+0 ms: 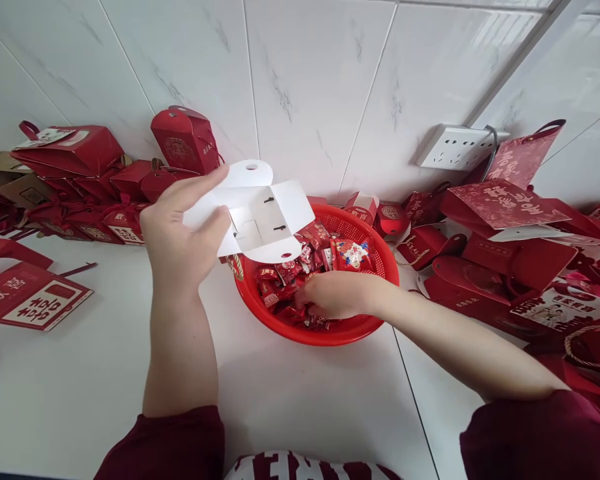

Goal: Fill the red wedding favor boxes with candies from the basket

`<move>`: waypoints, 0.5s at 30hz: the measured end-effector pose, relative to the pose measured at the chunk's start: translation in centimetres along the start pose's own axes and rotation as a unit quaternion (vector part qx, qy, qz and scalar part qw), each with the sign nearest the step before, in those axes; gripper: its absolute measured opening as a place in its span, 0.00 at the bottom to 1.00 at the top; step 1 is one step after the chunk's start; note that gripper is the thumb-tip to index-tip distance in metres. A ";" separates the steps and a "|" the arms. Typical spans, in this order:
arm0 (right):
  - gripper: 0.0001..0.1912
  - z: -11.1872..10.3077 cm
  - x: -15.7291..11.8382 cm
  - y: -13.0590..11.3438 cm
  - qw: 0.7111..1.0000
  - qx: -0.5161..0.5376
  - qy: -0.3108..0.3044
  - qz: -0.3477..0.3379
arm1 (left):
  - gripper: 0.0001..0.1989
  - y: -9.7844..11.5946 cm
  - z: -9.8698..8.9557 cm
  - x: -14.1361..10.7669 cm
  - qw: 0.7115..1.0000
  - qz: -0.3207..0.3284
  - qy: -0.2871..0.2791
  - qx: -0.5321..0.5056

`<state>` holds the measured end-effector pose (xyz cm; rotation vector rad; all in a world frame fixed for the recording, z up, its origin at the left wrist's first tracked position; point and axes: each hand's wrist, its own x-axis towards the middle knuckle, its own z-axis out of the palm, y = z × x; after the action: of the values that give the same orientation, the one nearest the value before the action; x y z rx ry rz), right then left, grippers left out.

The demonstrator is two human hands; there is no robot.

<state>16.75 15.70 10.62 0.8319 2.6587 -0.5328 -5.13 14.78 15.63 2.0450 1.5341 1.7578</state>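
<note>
My left hand (pixel 187 227) pinches one flap of an open box (pixel 260 213), white inside, between thumb and fingers. The box's mouth faces up, its flaps are spread, and no candy shows inside. It is held over the left rim of a red plastic basket (pixel 313 339). Red-wrapped candies (pixel 280 283) lie in the basket, with a larger red packet (pixel 353 255) at the back right. My right hand (pixel 333 295) reaches into the candies with its fingers bent down; what they hold, if anything, is hidden.
Red gift boxes (pixel 180 143) line the tiled wall at the left, and a flatter one (pixel 30 293) lies at the left front. Many red boxes and bags (pixel 505 260) are piled at the right. A power strip (pixel 457 148) is on the wall.
</note>
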 end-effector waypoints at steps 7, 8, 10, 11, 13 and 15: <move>0.30 2.4 8.3 0.0 0.980 -0.148 0.045 -0.127 | 0.22 -0.1 -0.3 -0.1 1.000 0.010 -0.003 -0.004; 0.30 2.9 8.9 -0.1 0.978 -0.161 0.047 -0.121 | 0.23 0.0 -0.2 -0.2 1.000 0.015 -0.012 -0.002; 0.26 3.4 9.6 -0.3 0.978 -0.169 0.051 -0.108 | 0.23 0.2 -0.1 -0.3 0.999 0.028 -0.028 0.002; 0.23 3.5 9.6 -0.4 0.979 -0.165 0.050 -0.108 | 0.23 0.4 0.0 -0.3 0.999 0.034 -0.031 0.005; 0.22 3.3 9.2 -0.4 0.982 -0.150 0.039 -0.109 | 0.24 0.5 0.1 -0.3 0.999 0.041 -0.034 0.006; 0.22 2.7 8.1 -0.2 0.986 -0.126 0.031 -0.105 | 0.24 0.5 0.2 -0.3 0.999 0.038 -0.035 0.000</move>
<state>10.75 18.26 5.14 0.5063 2.8110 -0.2119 -4.64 14.47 15.60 2.1692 1.4550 1.6897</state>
